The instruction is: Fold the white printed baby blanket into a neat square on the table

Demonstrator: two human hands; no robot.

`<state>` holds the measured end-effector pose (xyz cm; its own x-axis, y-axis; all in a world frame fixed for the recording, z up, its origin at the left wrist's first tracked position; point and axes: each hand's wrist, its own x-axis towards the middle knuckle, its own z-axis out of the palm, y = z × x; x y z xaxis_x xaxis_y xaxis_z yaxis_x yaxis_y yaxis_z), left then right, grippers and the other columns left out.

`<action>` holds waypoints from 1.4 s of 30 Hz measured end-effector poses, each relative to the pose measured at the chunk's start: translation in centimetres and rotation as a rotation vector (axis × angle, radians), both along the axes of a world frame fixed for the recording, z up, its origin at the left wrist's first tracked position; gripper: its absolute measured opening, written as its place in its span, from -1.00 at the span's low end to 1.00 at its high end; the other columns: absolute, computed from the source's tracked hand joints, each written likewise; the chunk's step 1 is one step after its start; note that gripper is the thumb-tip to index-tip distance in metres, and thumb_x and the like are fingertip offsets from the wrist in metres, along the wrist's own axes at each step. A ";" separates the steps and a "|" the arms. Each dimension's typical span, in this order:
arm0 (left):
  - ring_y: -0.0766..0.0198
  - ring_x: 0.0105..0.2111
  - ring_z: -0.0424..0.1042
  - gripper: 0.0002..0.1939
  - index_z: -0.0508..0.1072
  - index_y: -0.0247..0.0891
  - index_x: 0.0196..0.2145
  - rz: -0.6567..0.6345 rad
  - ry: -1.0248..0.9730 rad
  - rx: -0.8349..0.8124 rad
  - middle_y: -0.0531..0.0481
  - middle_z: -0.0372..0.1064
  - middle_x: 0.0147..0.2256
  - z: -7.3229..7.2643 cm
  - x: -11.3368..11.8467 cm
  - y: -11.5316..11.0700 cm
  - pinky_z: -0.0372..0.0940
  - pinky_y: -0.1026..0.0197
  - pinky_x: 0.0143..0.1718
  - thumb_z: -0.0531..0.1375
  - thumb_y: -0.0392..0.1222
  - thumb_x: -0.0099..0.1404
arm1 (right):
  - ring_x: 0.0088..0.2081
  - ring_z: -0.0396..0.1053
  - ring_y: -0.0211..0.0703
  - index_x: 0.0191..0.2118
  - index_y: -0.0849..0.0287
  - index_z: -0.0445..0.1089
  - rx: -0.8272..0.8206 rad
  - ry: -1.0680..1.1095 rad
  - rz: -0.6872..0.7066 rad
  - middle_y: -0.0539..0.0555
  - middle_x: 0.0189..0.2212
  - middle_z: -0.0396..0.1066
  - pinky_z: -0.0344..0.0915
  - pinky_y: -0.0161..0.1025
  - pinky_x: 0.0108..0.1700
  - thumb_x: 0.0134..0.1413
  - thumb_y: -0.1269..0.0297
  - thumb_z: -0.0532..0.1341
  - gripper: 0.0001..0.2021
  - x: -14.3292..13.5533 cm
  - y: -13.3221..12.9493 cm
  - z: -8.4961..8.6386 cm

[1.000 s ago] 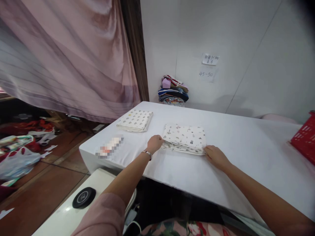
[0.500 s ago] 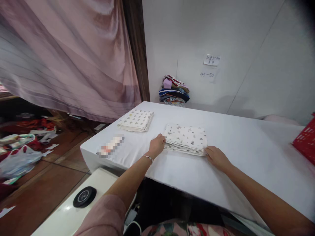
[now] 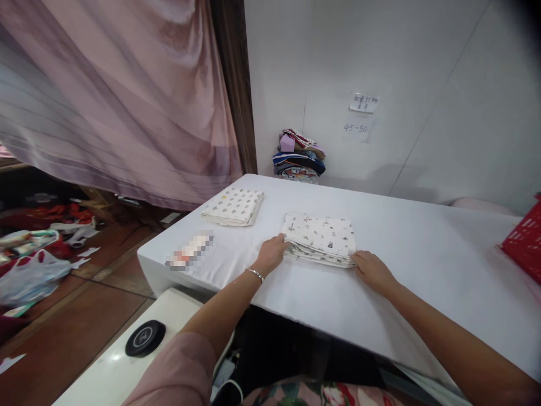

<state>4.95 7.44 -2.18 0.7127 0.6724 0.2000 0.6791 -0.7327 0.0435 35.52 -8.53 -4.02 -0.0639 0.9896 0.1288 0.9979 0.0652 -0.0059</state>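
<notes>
A folded white cloth with small grey and dark prints (image 3: pixel 321 234) lies in several layers on the white-covered table (image 3: pixel 406 254). At its near left corner, my left hand (image 3: pixel 271 254), with a bracelet at the wrist, has its fingers closed on the edge. My right hand (image 3: pixel 374 272) pinches the near right corner between thumb and fingers. Further left on the table rests a second folded cloth (image 3: pixel 234 206), patterned with grey motifs and one yellow one. Neither hand touches it.
A blurred-out item (image 3: pixel 189 251) lies near the table's left edge. A red perforated basket (image 3: pixel 524 242) stands at the right. Stacked fabrics (image 3: pixel 299 158) sit by the wall behind. A white surface with a black round object (image 3: pixel 145 338) is at lower left.
My left hand has shifted very slightly at the cloth's near left corner. The right hand and the folded cloth look almost unchanged.
</notes>
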 end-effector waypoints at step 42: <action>0.08 0.16 0.06 -0.72 0.48 -0.29 -0.34 -0.327 -0.103 0.176 -0.13 0.17 0.14 -1.6 3.6 -0.1 0.07 -0.02 0.06 -0.03 -0.37 0.30 | -0.13 0.24 -0.06 -0.17 0.21 0.36 -0.039 0.006 -0.008 0.17 -0.14 0.33 0.17 -0.17 -0.11 0.05 0.47 0.01 -0.74 -0.7 0.1 1.1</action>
<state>8.57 7.30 -3.81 0.8538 0.3622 0.3739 0.4071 -0.9122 -0.0462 34.85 -8.40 -2.94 -0.0553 0.9944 0.0902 0.9983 0.0568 -0.0140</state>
